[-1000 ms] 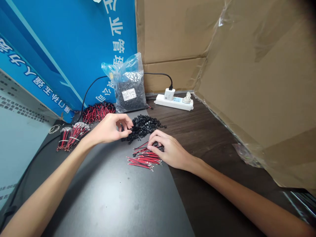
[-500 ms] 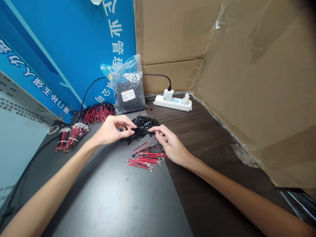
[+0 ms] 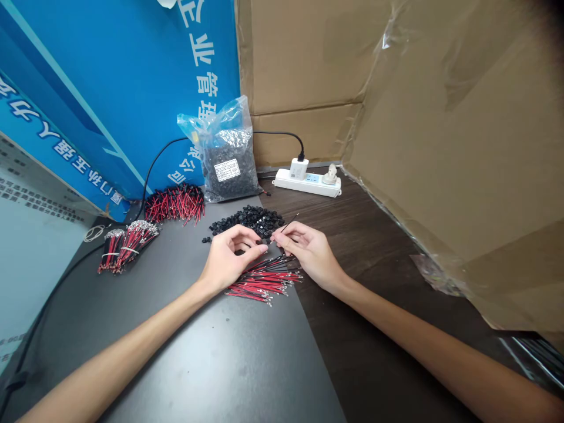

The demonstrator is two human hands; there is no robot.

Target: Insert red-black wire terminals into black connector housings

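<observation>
Bench (image 3: 379,247) boxed in by cardboard (image 3: 308,59) and a blue panel (image 3: 132,70)

Smooth grey sheet (image 3: 211,358) spreads from the near edge over dark woodgrain, catching a soft glare. On it, the slim red-and-black wires (image 3: 259,285) with metal-tipped ends lie fanned beneath and between the two hands, towards the sheet's right border. The left hand (image 3: 227,258) curls its fingers narrowly around a small black piece (image 3: 259,241); the right hand (image 3: 315,255) pinches a thin dark wire (image 3: 291,222) in its fingers.

Just beyond sits a pile of glossy black connectors (image 3: 247,218). Towards the bench's left edge are banded wire bundles (image 3: 127,247), with a tangled red-and-black heap (image 3: 176,202) behind.

Farther back, a clear, crinkled bag (image 3: 231,176) packed with dark parts stands upright, its white label too small to read. Right of it lies a white power strip (image 3: 308,183), holding a white adapter (image 3: 299,169) and a plug (image 3: 330,174). The panel carries white Chinese characters, among them 业管理 and 公司. Brown, creased cardboard with shiny tape rises behind and at right.
</observation>
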